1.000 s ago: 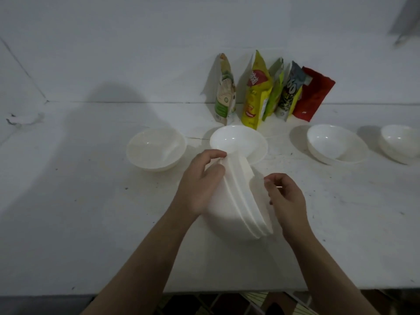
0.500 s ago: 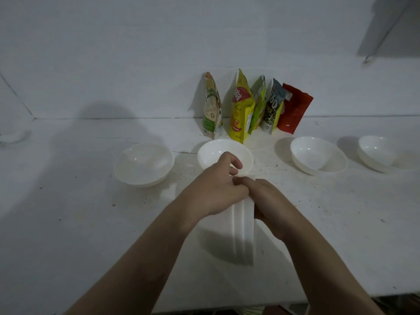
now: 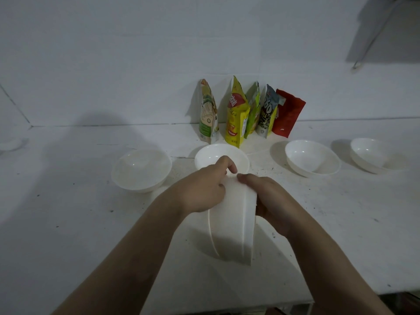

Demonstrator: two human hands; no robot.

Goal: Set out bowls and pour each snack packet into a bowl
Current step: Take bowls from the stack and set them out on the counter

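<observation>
A small stack of white bowls [image 3: 234, 226] stands on edge on the white table [image 3: 68, 223], held between both hands. My left hand [image 3: 204, 189] grips its left side, fingers curled over the top rim. My right hand [image 3: 268, 201] grips the right side, thumb on the rim. Several white bowls sit upright in a row behind: one at the left [image 3: 141, 170], one in the middle [image 3: 221, 156] partly hidden by my left hand, two at the right [image 3: 312, 158] [image 3: 372, 154]. Several snack packets [image 3: 236, 112] lean against the back wall.
The wall [image 3: 136, 64] runs close behind the packets. The table's front edge [image 3: 341, 296] lies near my forearms at the lower right. A faint white object [image 3: 10, 144] sits at the far left edge of the table.
My right hand has closed onto the stack's right side, and the tilted stack has been turned upright on its edge between both hands. The view has shifted slightly.
</observation>
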